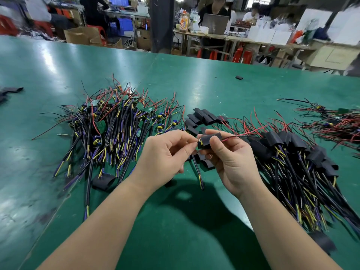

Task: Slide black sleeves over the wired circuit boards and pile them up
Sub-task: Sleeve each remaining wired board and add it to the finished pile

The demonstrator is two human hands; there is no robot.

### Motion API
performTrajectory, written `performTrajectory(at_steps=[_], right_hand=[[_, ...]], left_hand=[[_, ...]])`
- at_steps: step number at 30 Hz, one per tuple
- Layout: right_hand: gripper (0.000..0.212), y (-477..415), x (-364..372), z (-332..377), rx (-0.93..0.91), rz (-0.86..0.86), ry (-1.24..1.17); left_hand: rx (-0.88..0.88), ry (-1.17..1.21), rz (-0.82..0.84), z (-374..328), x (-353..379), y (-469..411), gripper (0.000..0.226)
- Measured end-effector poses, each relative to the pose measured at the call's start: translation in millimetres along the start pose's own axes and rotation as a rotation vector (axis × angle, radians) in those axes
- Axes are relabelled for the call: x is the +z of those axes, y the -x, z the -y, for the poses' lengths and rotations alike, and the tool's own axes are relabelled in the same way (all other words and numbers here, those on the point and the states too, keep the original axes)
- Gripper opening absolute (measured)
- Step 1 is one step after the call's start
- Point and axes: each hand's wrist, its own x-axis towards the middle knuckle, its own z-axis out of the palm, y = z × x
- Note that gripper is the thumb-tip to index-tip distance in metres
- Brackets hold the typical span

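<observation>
Above the table, both hands pinch one sleeve.

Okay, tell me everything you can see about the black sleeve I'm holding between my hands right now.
The short matte black sleeve looks like soft, flattened tubing. It sits roughly level above the green table, gripped by the right hand. A yellow-marked part shows at its left end, where the left hand pinches it. Its right end lets out thin red and black wires; a black cable hangs below.
</observation>
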Motion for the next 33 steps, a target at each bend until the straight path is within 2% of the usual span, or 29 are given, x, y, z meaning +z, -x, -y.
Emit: performTrajectory(at_steps=[2,6,12,16,19,21,24,26,28,29,31,33], right_hand=[[0.056,0.1,-0.1,-1.5,-0.017,0.023,0.047],[0.030,3.8,4.6,-2.9,-0.018,0.065,0.034],[0.046,4.4,9.0,2.5,0.085,0.052,0.023],[0.041,-2.8,0.3,28.7,0.099,-0.130,-0.196],[0.041,-7.9,-16.9,59.9,0.072,-0.271,-0.231],[0.043,-8.4,-30.8,76.9,0.072,-0.320,-0.153],[0.016,-8.6,-49.3,95.3,-0.075,-0.370,0.083],[0.025,-8.1,-62.7,102.0,-0.209,-0.515,0.500],[0.039,-10.1,-80.6,101.1,-0.260,-0.668,1.160],[0.040,-11.2,-87.2,99.2,-0.248,-0.701,1.415],[0.042,-13.4,-96.6,91.2,-0.170,-0.717,1.594],[0.055,-13.2,-97.4,81.0,-0.106,-0.707,1.534]], left_hand=[[-0.020,0.029,0.016,-0.9,-0.5,0.4,0.007],[-0.063,0.084,0.022,-1.3,-2.3,-1.2,0.007],[-0.218,0.183,-0.029,-2.2,0.1,-4.3,0.016],[-0.360,0.384,-0.009,-8.1,-10.4,-10.5,0.024],[-0.457,0.335,-0.219,-2.0,-24.0,-19.4,0.022],[-0.451,0.098,-0.399,7.2,-35.2,-23.5,0.021],[-0.285,-0.592,-0.498,23.7,-54.0,-22.0,0.011],[-0.259,-0.952,-0.473,31.2,-59.6,-20.2,0.019],[-0.383,-1.143,-0.378,36.2,-61.0,-20.2,0.034],[-0.447,-1.204,-0.312,39.1,-61.6,-20.1,0.038],[-0.504,-1.281,-0.238,44.4,-63.4,-20.1,0.038],[-0.494,-1.297,-0.262,47.7,-66.0,-20.8,0.028]])
